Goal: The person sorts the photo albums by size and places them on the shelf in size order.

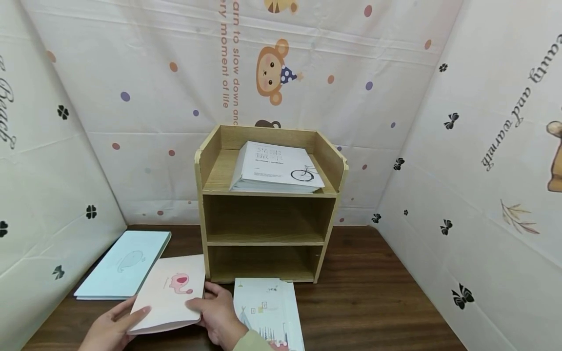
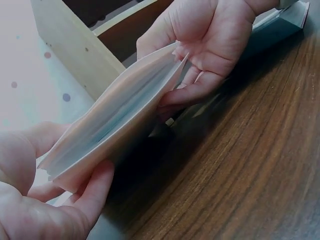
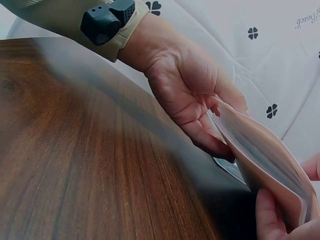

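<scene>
Both hands hold a pale pink notebook (image 1: 169, 287) with a pink elephant on its cover, tilted above the table. The left hand (image 1: 110, 326) pinches its lower left corner, thumb on the cover. At the right edge, the right hand (image 1: 221, 312) grips with its thumb on top and fingers beneath. The wrist views show the notebook (image 2: 120, 112) bowed slightly apart, its pages visible along one edge. A light blue notebook (image 1: 127, 263) with a whale drawing lies to the left. Right of the right hand lies a white illustrated notebook (image 1: 268, 307), its lower part cut off by the frame.
A wooden shelf unit (image 1: 265, 239) with two compartments and an open top stands at the back centre. On its top lies a stack of white books (image 1: 281, 165), the uppermost with a bicycle drawing. Printed cloth walls (image 1: 145, 122) enclose the dark wood table (image 1: 373, 297).
</scene>
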Available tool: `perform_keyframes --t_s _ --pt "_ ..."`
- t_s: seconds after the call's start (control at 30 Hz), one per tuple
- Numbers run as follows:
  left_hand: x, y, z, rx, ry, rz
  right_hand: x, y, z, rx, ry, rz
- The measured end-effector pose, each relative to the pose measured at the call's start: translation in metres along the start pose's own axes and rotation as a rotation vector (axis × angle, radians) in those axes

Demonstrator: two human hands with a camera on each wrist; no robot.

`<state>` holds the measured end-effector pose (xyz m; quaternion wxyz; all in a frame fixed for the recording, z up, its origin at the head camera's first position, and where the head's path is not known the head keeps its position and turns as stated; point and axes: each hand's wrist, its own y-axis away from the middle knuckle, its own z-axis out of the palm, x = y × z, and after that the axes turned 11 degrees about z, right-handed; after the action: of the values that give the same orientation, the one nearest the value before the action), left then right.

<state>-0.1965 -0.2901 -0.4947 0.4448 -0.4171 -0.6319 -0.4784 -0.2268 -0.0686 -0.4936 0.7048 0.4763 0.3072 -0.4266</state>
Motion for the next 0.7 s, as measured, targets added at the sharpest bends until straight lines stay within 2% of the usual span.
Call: perform_keyframes --t_s 0.1,0.23,0.43,0.7 --pt "0.0006 0.0028 0.0012 -0.001 -0.010 -0.004 0.0007 0.0005 -0.0014 -0.005 0.006 0.005" --pt "0.0011 0.0047 0.0032 0.007 0.045 0.001 0.0007 0.0013 -0.0023 -0.017 -0.005 0.006" --pt "-0.0008 0.0046 0.0038 -0.002 0.068 0.009 0.0010 0.0009 -0.0016 -0.023 -0.023 -0.004" --pt "-0.0039 -0.0004 0.0037 0.025 0.074 -0.035 0.0023 0.0005 0.0019 0.021 -0.044 -0.020"
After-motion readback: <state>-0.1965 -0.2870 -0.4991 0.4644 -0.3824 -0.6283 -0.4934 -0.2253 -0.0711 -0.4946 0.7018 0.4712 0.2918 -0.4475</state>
